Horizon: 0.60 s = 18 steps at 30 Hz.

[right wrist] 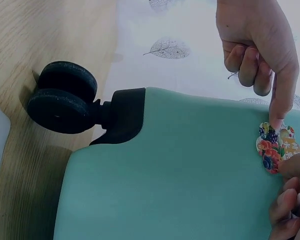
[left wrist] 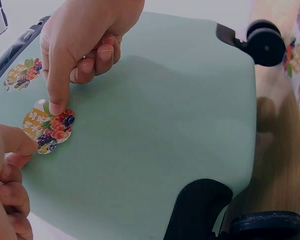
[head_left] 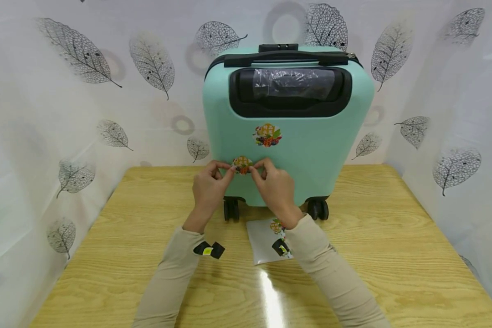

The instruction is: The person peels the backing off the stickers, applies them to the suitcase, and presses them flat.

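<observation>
A mint-green suitcase (head_left: pixel 307 150) stands upright on the table. One fruit-patterned sticker (head_left: pixel 267 135) is on its front, under the black handle recess. A second fruit sticker (head_left: pixel 242 164) lies lower and a little left, against the shell. My left hand (head_left: pixel 210 186) pinches this lower sticker's left edge between thumb and forefinger. At its right edge, my right hand (head_left: pixel 275 186) pinches it the same way. In the left wrist view, the sticker (left wrist: pixel 57 131) appears close to the shell; whether it adheres all over cannot be told. Other fingers of both hands are curled.
A white sheet (head_left: pixel 264 241) with more fruit stickers lies on the wooden table (head_left: pixel 147 255), partly under my right forearm. Black caster wheels (head_left: pixel 317 209) support the suitcase. Behind it hangs a pale leaf-patterned cloth (head_left: pixel 156 109).
</observation>
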Each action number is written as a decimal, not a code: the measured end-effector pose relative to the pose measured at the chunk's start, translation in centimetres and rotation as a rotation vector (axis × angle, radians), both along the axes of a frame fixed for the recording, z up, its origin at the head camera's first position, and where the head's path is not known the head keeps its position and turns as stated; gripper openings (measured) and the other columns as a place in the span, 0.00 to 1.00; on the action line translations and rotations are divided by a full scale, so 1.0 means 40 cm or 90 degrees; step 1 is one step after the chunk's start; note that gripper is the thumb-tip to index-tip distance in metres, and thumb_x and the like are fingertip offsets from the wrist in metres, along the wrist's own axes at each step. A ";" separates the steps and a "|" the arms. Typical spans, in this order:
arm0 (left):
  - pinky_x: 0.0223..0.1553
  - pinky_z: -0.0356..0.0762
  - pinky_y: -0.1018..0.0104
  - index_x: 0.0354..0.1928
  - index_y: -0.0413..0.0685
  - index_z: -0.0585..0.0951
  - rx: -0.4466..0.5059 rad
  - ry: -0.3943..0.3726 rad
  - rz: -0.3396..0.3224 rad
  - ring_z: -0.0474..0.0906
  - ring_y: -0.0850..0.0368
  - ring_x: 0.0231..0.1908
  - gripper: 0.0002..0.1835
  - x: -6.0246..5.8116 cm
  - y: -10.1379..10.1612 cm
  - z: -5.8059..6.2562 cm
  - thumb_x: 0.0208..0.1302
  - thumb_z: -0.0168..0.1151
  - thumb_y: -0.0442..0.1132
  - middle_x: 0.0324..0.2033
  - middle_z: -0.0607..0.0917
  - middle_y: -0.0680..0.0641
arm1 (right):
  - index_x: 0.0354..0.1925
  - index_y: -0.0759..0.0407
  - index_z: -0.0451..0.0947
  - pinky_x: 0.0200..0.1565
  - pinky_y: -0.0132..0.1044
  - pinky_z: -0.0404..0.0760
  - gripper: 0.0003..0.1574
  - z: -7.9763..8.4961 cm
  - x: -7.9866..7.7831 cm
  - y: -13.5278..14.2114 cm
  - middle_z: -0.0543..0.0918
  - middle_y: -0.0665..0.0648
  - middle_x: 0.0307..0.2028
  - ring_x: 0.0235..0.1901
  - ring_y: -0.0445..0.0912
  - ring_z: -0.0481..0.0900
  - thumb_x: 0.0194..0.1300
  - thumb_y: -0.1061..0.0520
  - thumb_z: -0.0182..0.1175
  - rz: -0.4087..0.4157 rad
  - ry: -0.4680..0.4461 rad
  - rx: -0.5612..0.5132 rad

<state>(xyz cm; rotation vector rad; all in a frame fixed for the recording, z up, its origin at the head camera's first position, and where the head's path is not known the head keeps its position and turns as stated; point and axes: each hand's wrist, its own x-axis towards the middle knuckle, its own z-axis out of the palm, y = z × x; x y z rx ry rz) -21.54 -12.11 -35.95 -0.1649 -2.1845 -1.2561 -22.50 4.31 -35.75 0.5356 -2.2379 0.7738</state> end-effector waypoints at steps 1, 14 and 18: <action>0.14 0.50 0.70 0.32 0.45 0.85 -0.004 0.001 0.001 0.54 0.70 0.09 0.08 0.000 0.000 0.001 0.60 0.68 0.42 0.09 0.67 0.52 | 0.37 0.60 0.79 0.12 0.29 0.53 0.11 0.000 0.000 -0.001 0.74 0.53 0.12 0.07 0.33 0.50 0.66 0.53 0.62 -0.002 0.004 0.002; 0.13 0.52 0.70 0.31 0.45 0.84 -0.070 0.023 0.026 0.53 0.71 0.09 0.08 0.002 -0.001 0.010 0.59 0.69 0.43 0.09 0.69 0.48 | 0.35 0.60 0.78 0.10 0.32 0.56 0.11 0.002 -0.003 -0.001 0.75 0.53 0.10 0.04 0.41 0.61 0.66 0.53 0.62 -0.038 0.076 0.068; 0.14 0.53 0.70 0.31 0.46 0.84 -0.088 0.018 0.040 0.54 0.70 0.09 0.09 0.005 0.000 0.015 0.59 0.69 0.44 0.09 0.71 0.48 | 0.35 0.60 0.78 0.09 0.32 0.55 0.11 0.003 -0.002 -0.001 0.74 0.53 0.09 0.04 0.40 0.58 0.66 0.52 0.61 -0.048 0.083 0.083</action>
